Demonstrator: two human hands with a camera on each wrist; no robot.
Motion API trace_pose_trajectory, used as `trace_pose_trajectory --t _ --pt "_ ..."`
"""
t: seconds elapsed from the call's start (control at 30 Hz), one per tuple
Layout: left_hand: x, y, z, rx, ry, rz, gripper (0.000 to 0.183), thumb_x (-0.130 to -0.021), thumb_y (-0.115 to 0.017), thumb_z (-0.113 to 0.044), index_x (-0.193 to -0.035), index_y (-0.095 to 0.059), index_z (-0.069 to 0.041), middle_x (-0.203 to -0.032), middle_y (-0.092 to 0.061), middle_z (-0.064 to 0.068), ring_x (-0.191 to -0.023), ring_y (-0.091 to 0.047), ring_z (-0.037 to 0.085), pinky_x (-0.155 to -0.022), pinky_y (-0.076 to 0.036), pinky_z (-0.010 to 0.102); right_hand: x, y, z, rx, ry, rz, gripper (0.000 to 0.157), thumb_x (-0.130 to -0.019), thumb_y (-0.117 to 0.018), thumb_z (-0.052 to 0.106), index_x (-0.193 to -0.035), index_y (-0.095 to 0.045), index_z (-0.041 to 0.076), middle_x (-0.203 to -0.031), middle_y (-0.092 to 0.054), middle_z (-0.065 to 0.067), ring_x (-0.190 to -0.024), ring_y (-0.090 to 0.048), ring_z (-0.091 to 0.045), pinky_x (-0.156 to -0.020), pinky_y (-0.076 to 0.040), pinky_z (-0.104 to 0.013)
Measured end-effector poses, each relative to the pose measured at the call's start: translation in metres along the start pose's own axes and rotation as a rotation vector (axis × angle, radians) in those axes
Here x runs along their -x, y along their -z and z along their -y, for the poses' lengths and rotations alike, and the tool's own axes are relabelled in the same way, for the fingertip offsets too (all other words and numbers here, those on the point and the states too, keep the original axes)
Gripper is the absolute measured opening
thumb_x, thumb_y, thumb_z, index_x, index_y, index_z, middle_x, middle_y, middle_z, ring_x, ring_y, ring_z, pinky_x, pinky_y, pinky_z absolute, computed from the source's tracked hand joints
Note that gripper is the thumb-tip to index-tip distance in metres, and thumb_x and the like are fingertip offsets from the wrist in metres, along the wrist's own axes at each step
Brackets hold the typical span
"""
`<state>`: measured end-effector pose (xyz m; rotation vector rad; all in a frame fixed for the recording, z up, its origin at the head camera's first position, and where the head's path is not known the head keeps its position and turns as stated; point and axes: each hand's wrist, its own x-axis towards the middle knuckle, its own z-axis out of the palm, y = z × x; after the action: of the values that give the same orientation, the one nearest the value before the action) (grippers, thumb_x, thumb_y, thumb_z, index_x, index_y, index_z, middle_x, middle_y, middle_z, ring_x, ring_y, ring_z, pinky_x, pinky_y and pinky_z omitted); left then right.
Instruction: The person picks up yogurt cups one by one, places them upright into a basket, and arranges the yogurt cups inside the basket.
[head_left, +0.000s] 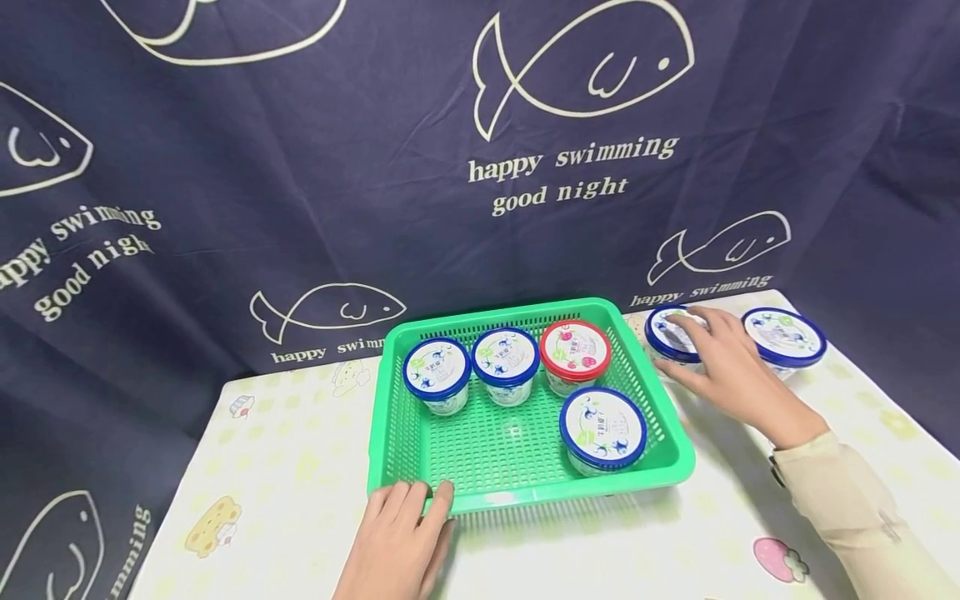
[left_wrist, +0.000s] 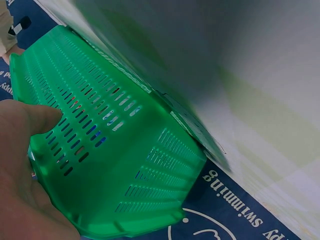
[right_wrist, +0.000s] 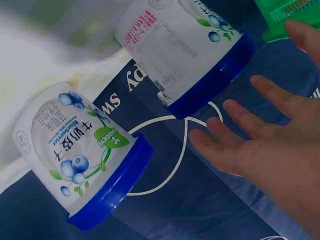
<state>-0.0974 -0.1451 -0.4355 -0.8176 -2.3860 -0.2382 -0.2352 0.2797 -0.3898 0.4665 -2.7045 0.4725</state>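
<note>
My left hand (head_left: 401, 542) holds the near left rim of a green plastic basket (head_left: 510, 500), fingers over the edge; in the left wrist view its thumb (left_wrist: 45, 118) lies against the slotted outer wall. Inside the basket stand three blue-lidded tubs, at the back left (head_left: 437, 368), back middle (head_left: 506, 357) and front right (head_left: 603, 429), plus a red-lidded tub (head_left: 575, 351) at the back right. Right of the basket, my right hand (head_left: 723, 367) reaches over a blue-lidded blueberry tub (right_wrist: 180, 50). Its fingers are spread, with a gap to the lid in the right wrist view.
Another blue-lidded tub (head_left: 783, 337) stands on the table just right of my right hand. A patterned pale cloth (head_left: 285, 483) covers the table. Behind it hangs a dark blue curtain (head_left: 420, 167) with fish drawings, close to the basket's far side.
</note>
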Motion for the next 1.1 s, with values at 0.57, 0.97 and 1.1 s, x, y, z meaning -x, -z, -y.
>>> trace_pose_trajectory --t 0.57,0.97,1.1 --pt "-0.001 0.001 0.001 -0.003 0.007 0.015 0.033 -0.090 -0.038 -0.031 -0.108 -0.058 -0.012 -0.081 -0.049 0.003 -0.070 -0.044 0.022 -0.069 -0.034 0.037 -0.008 -0.016 -0.014 0.004 -0.043 0.002 0.062 -0.074 -0.068 0.041 -0.121 -0.049 0.005 -0.128 -0.037 -0.028 -0.116 -0.030 -0.048 -0.089 -0.022 -0.063" --pt "-0.002 0.003 0.000 0.002 0.014 0.036 0.034 -0.091 -0.036 -0.032 -0.109 -0.058 -0.011 -0.082 -0.050 0.003 -0.071 -0.045 0.022 -0.070 -0.034 0.037 -0.020 -0.018 -0.013 0.018 -0.039 0.010 0.062 -0.075 -0.068 0.041 -0.121 -0.048 0.005 -0.128 -0.036 -0.028 -0.115 -0.030 -0.051 -0.087 -0.022 -0.065" --pt "-0.001 0.003 0.001 0.010 0.015 0.039 0.033 -0.090 -0.039 -0.031 -0.109 -0.058 -0.011 -0.082 -0.050 0.003 -0.071 -0.045 0.022 -0.070 -0.034 0.038 -0.022 -0.020 -0.015 0.020 -0.046 0.018 0.063 -0.074 -0.068 0.042 -0.121 -0.048 0.005 -0.127 -0.036 -0.027 -0.114 -0.030 -0.050 -0.085 -0.023 -0.064"
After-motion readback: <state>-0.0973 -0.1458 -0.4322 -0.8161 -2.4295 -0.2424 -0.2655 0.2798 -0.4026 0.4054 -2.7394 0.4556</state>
